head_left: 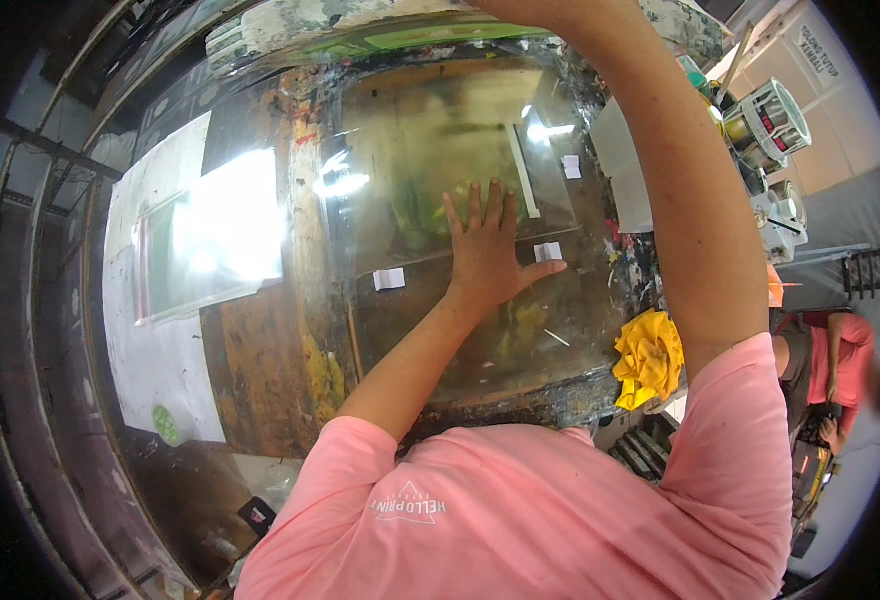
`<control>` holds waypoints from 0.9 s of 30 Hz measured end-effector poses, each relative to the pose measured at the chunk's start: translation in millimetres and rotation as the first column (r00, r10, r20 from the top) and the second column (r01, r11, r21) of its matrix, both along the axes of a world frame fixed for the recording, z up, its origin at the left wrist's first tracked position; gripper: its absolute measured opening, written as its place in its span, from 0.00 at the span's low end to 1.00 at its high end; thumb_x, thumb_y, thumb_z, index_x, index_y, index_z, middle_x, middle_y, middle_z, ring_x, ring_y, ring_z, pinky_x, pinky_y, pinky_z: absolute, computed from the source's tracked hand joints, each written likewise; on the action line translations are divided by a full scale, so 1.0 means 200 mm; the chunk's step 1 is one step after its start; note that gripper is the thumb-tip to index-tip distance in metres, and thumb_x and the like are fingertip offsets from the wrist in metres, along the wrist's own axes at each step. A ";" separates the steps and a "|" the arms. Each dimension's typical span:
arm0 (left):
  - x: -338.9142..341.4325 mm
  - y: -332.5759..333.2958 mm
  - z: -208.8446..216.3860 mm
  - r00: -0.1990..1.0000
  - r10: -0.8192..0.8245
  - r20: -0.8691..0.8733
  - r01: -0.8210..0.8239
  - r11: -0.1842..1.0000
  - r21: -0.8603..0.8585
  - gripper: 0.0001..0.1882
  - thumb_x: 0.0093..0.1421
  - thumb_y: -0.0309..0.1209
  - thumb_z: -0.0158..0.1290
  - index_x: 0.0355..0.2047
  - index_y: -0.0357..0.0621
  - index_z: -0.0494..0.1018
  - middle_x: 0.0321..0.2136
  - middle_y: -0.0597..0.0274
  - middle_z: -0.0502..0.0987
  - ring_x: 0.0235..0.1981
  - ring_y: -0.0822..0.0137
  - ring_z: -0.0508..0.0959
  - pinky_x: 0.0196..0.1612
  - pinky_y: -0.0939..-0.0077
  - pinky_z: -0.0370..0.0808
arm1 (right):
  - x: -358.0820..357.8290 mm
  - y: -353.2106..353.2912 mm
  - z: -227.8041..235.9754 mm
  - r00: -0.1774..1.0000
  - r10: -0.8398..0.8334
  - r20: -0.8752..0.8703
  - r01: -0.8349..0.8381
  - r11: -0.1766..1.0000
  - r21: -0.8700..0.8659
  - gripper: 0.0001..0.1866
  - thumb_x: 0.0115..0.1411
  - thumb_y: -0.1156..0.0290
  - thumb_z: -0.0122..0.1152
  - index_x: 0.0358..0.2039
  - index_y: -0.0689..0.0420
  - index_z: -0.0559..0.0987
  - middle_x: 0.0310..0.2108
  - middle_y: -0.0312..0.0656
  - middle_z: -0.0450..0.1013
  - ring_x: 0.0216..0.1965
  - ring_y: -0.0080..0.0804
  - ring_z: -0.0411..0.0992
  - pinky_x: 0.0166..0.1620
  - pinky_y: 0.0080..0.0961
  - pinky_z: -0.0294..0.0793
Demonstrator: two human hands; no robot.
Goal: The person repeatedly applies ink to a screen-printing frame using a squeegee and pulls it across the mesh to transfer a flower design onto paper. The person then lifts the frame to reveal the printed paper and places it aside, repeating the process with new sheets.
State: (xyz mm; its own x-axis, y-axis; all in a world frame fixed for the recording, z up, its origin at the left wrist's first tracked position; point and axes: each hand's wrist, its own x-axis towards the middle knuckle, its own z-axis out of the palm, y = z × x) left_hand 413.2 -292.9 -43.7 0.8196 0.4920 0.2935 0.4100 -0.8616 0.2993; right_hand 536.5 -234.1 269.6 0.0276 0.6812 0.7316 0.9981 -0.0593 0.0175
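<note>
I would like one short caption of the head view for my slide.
Left hand spread over a glossy panel, right arm extended beyond the picture's top, yellow cloth nearby.

We see a pale wall [850, 120] at right, metal bars [60, 151] at left and, between them, a paint-stained tabletop [250, 385].

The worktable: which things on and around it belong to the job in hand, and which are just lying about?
Likely part of the job:
glossy panel, under the spread left hand
small white tabs, one by the thumb

Probably just lying about:
crumpled yellow cloth
cans at the right

The right hand is out of view, so its contact is unknown.
</note>
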 end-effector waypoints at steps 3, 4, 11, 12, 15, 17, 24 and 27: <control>-0.01 0.00 0.01 1.000 -0.010 -0.025 0.011 1.000 0.019 0.71 0.51 0.86 0.46 0.73 0.32 0.62 0.75 0.40 0.59 0.78 0.38 0.54 0.75 0.21 0.32 | 0.00 -0.02 0.01 0.998 -0.004 -0.070 -0.001 0.998 -0.065 0.32 0.63 0.46 0.53 0.23 0.65 0.85 0.24 0.59 0.80 0.32 0.57 0.81 0.44 0.50 0.78; -0.01 -0.01 0.01 1.000 -0.020 -0.023 0.021 1.000 0.022 0.71 0.50 0.86 0.46 0.73 0.32 0.63 0.75 0.40 0.60 0.78 0.38 0.55 0.74 0.21 0.32 | 0.00 -0.03 0.02 0.994 -0.006 -0.110 -0.005 0.995 -0.102 0.32 0.62 0.46 0.53 0.23 0.65 0.85 0.24 0.59 0.80 0.31 0.57 0.81 0.44 0.50 0.79; -0.01 -0.02 0.03 0.998 -0.035 -0.044 0.036 0.999 0.026 0.69 0.50 0.86 0.46 0.71 0.33 0.67 0.73 0.41 0.63 0.76 0.39 0.58 0.74 0.20 0.32 | -0.05 -0.04 0.07 0.991 -0.053 -0.126 0.036 0.991 -0.132 0.32 0.62 0.46 0.54 0.24 0.66 0.86 0.25 0.60 0.80 0.32 0.57 0.82 0.45 0.48 0.81; -0.01 -0.02 0.02 0.998 -0.035 -0.043 0.036 0.999 0.028 0.69 0.50 0.86 0.46 0.71 0.34 0.67 0.73 0.41 0.63 0.76 0.40 0.58 0.74 0.20 0.32 | -0.05 -0.04 0.07 0.988 -0.081 -0.132 0.062 0.988 -0.139 0.32 0.62 0.46 0.54 0.24 0.65 0.86 0.25 0.60 0.80 0.32 0.57 0.82 0.45 0.48 0.81; -0.01 -0.01 0.01 0.998 -0.052 -0.021 0.052 0.999 0.011 0.67 0.50 0.85 0.48 0.69 0.34 0.70 0.73 0.40 0.64 0.76 0.40 0.59 0.75 0.22 0.34 | -0.04 -0.05 0.07 0.981 -0.067 -0.179 0.035 0.984 -0.176 0.31 0.62 0.45 0.54 0.26 0.64 0.87 0.26 0.59 0.81 0.33 0.57 0.82 0.46 0.48 0.80; -0.01 -0.01 0.00 0.998 -0.071 0.004 0.071 0.998 -0.002 0.65 0.51 0.84 0.49 0.68 0.35 0.71 0.72 0.40 0.64 0.75 0.40 0.60 0.76 0.23 0.36 | -0.02 -0.06 0.06 0.981 -0.030 -0.191 -0.002 0.986 -0.164 0.31 0.62 0.45 0.54 0.27 0.64 0.87 0.27 0.59 0.81 0.34 0.57 0.82 0.46 0.48 0.80; -0.10 0.07 0.13 0.954 -0.042 0.298 0.057 0.998 -0.039 0.53 0.49 0.70 0.67 0.64 0.41 0.76 0.68 0.44 0.71 0.71 0.41 0.68 0.75 0.37 0.57 | -0.02 -0.02 0.02 0.992 -0.001 -0.122 -0.006 0.998 -0.057 0.30 0.62 0.44 0.55 0.26 0.62 0.84 0.27 0.59 0.81 0.35 0.58 0.82 0.45 0.51 0.79; -0.26 0.23 0.33 0.839 0.229 0.493 -0.076 0.948 -0.310 0.50 0.50 0.54 0.77 0.65 0.36 0.74 0.60 0.46 0.78 0.60 0.47 0.78 0.63 0.52 0.75 | 0.00 -0.03 -0.03 0.995 -0.005 -0.097 0.004 1.000 -0.017 0.30 0.63 0.43 0.57 0.26 0.61 0.83 0.25 0.58 0.80 0.35 0.59 0.81 0.45 0.53 0.77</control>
State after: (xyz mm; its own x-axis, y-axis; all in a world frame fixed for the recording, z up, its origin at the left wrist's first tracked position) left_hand 362.0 -246.6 22.4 0.4925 0.7190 0.4904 0.2483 -0.6561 0.7127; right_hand 536.0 -240.8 264.0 0.1011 0.6928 0.7140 0.9948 -0.0642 -0.0786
